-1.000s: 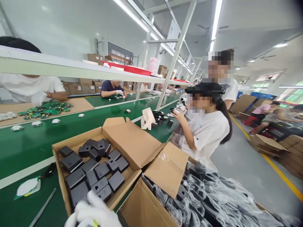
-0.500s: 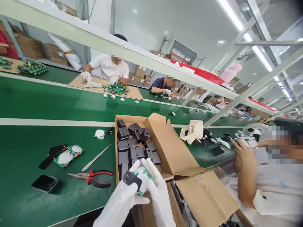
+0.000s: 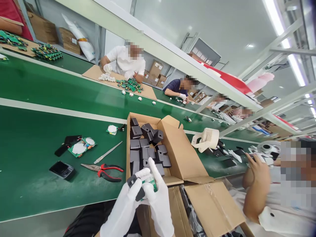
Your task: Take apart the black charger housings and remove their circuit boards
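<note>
White gloves cover both of my hands, which are close together at the near end of the shallow cardboard box (image 3: 174,182). Fingers of my left hand (image 3: 125,201) are closed on a small black plastic cover (image 3: 132,180). My right hand (image 3: 159,202) grips a green circuit board (image 3: 153,183), its index finger stretched forward and its thumb bent over the board. The gloves hide much of the board, and I cannot tell whether the cover is joined to it. Several black plastic housings (image 3: 148,153) fill the box beyond my fingertips.
Red-handled pliers (image 3: 105,170), a pointed metal tool (image 3: 108,152), a black housing (image 3: 62,170) and circuit boards (image 3: 82,147) lie on the green bench to the left. A cream fan-like device (image 3: 207,139) stands right of the box. A co-worker's arm (image 3: 258,181) is at far right.
My view has tilted and shifted, so the bench items appear farther right. My right thumb has moved over the board, and its index finger is now stretched out. The black cover has turned.
</note>
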`<state>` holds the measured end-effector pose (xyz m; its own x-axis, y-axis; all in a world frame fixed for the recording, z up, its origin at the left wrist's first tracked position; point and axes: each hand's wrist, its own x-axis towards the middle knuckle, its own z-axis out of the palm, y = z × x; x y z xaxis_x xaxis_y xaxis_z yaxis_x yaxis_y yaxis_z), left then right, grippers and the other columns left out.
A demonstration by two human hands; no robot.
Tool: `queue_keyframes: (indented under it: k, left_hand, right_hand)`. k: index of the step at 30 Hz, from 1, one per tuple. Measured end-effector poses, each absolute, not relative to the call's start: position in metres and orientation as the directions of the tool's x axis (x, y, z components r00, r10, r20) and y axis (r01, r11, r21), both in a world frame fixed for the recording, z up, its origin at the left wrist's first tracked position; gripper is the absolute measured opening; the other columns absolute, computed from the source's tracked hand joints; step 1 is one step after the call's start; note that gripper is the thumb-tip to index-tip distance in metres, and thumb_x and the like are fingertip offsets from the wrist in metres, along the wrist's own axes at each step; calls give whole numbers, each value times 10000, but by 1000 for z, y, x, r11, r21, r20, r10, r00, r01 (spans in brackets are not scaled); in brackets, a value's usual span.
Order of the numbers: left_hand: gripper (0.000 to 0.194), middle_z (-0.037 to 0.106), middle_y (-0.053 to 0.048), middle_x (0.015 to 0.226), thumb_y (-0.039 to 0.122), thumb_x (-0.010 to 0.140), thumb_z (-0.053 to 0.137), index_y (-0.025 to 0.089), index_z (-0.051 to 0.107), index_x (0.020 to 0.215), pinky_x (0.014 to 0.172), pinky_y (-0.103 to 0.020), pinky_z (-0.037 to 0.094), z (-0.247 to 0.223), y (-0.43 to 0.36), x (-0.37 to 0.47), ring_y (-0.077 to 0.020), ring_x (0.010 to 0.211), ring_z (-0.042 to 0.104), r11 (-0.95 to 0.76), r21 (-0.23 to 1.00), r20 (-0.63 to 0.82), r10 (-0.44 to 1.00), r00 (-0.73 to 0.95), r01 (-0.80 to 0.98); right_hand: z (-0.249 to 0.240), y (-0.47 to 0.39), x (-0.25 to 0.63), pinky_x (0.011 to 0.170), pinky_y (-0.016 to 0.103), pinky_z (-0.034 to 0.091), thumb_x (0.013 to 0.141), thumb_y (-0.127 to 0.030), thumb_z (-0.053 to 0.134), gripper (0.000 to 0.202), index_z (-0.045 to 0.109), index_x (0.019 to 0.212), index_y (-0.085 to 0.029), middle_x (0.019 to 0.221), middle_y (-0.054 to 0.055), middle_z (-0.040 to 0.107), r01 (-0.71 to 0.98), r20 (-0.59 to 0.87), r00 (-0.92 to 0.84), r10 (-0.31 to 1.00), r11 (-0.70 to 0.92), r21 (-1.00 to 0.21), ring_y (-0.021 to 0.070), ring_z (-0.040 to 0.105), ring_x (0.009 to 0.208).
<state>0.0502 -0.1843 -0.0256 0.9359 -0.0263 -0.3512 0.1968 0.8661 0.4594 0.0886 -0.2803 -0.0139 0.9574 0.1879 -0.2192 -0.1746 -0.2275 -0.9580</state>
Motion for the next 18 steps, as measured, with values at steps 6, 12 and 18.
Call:
queue_keyframes:
  k: [6,12,18]
  left_hand:
    - [435,663,-71,1239,439,744,794,227,715,1116,962,-340,511,-32,-184,49,-283,1225,560,886,443,-399,60,915,135]
    - [548,716,-97,1035,424,691,828,189,694,1168,740,-304,563,-12,-182,52,-256,943,671,878,450,-400,36,916,162]
    - [520,714,-77,848,461,693,818,184,719,1122,609,-261,532,1,-178,50,-198,743,654,870,455,-388,3,922,188]
  right_hand:
    - [-13,-278,88,850,261,581,750,-187,572,457,715,1184,-206,1228,64,679,-64,-113,979,171,-272,-960,228,639,1087]
    - [-21,-280,87,514,242,542,807,-443,665,507,684,1242,-182,1058,119,736,-173,-191,966,175,-112,-979,187,671,701]
    - [-13,-289,92,542,246,550,832,-702,545,681,591,1347,-259,1355,109,607,-191,-130,912,390,122,-974,211,690,848]
